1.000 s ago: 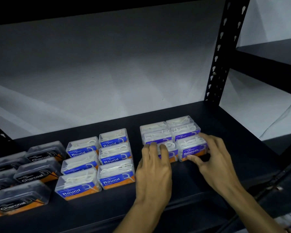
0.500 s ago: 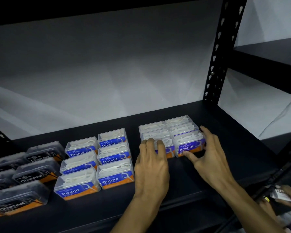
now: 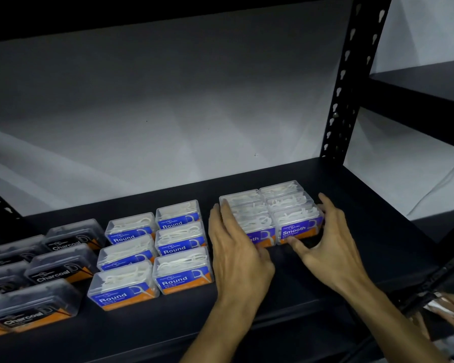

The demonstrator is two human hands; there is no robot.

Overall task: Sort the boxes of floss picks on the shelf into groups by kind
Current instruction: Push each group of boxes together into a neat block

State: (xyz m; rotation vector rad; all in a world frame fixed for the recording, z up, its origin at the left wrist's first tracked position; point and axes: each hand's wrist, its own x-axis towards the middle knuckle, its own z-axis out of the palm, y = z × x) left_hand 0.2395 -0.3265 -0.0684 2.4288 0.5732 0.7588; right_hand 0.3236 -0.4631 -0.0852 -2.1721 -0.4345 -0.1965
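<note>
Bracketing the Smooth boxes (image 3: 270, 216) on the shelf (image 3: 364, 231): left hand (image 3: 236, 247) and right hand (image 3: 325, 242), fingers straight, pressing the block's sides.

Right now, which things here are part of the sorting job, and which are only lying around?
Part of the job:
Smooth boxes
Round boxes
Charcoal boxes
shelf
left hand
right hand

Lying around:
upright post
neighbouring shelf
</note>
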